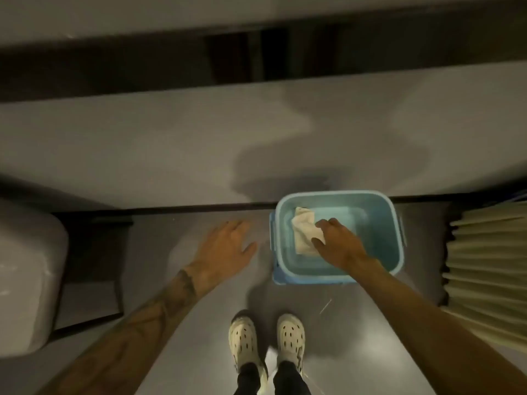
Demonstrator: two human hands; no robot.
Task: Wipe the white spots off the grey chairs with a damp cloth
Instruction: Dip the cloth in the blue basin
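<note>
A pale cloth (303, 230) lies inside a light blue plastic tub (379, 260) that stands on the grey floor in front of my feet. My right hand (336, 243) reaches into the tub and pinches the cloth between thumb and fingers. To the left of the tub, my left hand (225, 249) hovers above the floor with fingers spread and relaxed, holding nothing. A pale grey chair seat (25, 280) on a dark frame sits at the left edge. The view is blurred, and no white spots can be made out on it.
A long grey surface (142, 143) runs across the view beyond the tub, with a darker damp-looking patch above the tub. A ribbed cream object (487, 269) stands at the right edge. My two cream clogs (268, 340) are on the floor below.
</note>
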